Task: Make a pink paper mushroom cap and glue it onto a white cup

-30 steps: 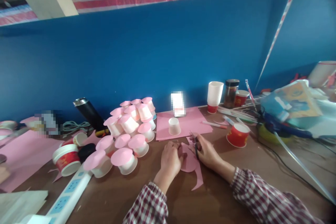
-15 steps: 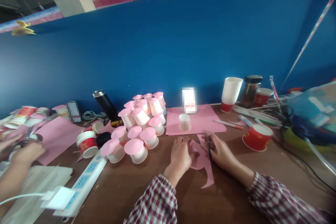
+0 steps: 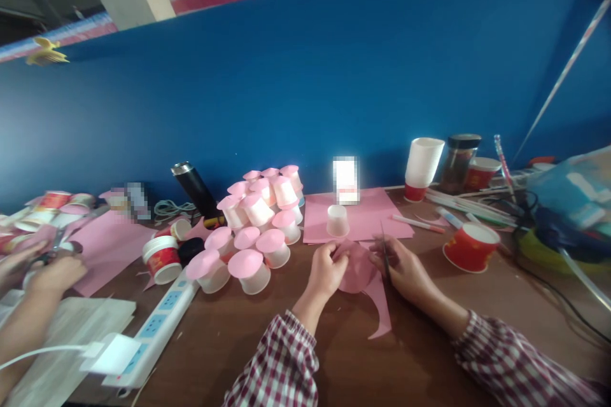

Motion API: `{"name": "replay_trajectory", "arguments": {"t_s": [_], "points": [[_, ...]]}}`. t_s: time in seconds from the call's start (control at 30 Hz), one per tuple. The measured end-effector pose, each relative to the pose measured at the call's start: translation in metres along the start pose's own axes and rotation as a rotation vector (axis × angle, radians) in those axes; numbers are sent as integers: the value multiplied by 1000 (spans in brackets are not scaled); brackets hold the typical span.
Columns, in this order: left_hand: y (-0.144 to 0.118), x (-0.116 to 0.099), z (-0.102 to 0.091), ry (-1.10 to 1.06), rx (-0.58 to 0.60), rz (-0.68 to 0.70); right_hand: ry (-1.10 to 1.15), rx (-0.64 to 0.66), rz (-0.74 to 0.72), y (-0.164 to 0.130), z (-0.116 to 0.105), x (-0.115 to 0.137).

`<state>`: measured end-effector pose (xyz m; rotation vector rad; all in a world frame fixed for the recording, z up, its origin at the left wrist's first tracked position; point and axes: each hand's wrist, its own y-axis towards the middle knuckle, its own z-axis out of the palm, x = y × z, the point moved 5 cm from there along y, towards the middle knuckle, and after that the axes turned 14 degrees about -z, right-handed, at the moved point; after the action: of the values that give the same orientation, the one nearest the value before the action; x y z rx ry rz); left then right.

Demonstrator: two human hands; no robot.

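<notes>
My left hand (image 3: 329, 270) pinches the left edge of a rounded piece of pink paper (image 3: 356, 270), thumb on top. In my right hand (image 3: 398, 264) is a pair of dark scissors (image 3: 386, 257), its tips pointing away from me. A curved pink offcut (image 3: 380, 311) hangs down beside the rounded piece, below the scissors. Just beyond my hands, a small white paper cup (image 3: 338, 220) stands upside down at the front of a stack of pink sheets (image 3: 372, 210).
Several cups with pink cone tops (image 3: 248, 264) crowd the left, by a power strip (image 3: 157, 324) and a black flask (image 3: 193, 187). A red paper cup (image 3: 471, 248) and stacked white cups (image 3: 424, 162) stand right. Another person's hands (image 3: 52, 273) work at far left.
The rounded pink paper has lifted and turned in my left hand, whose thumb now lies on its edge. The scissors in my right hand have come away from the paper a little.
</notes>
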<state>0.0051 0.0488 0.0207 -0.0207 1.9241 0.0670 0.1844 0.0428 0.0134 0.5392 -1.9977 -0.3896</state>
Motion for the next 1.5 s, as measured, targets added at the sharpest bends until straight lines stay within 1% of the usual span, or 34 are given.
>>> {"name": "replay_trajectory", "arguments": {"t_s": [0.07, 0.13, 0.2, 0.27, 0.47, 0.57, 0.63, 0.77, 0.9, 1.0, 1.1, 1.17, 1.23, 1.3, 1.4, 1.5], "points": [[1, 2, 0, -117, 25, -57, 116, -26, 1, 0, 1, -3], [1, 4, 2, -203, 82, -108, 234, -38, 7, 0, 3, -6], [0, 5, 5, -255, 144, -134, 315, -42, 17, -1, 5, -8], [-1, 5, 7, -284, 181, -146, 353, -43, 34, -2, 7, -8], [-2, 4, 10, -362, 185, -168, 436, 14, 75, -4, 11, 1], [-3, 2, 11, -410, 175, -185, 486, -1, 109, -4, 10, 4], [-5, 2, 12, -452, 175, -207, 517, -35, 156, -4, 10, 2], [-9, 6, 14, -548, 138, -278, 622, -183, 262, -5, 7, -7], [-13, 6, 27, -627, 255, -314, 756, -282, 332, -6, 7, -12], [-15, 7, 33, -672, 285, -372, 813, -343, 379, -7, 5, -12], [-18, 7, 36, -757, 335, -450, 868, -377, 421, -6, 5, -11], [-19, 5, 36, -818, 356, -457, 893, -388, 439, -6, 4, -12], [-20, 3, 36, -834, 369, -445, 902, -392, 442, -6, 4, -12], [-20, 3, 37, -797, 372, -433, 909, -385, 436, -6, 5, -12], [-19, 4, 37, -740, 332, -433, 902, -373, 430, -6, 6, -10], [-19, 9, 39, -734, 294, -452, 835, -367, 423, -6, 4, -9]]}}
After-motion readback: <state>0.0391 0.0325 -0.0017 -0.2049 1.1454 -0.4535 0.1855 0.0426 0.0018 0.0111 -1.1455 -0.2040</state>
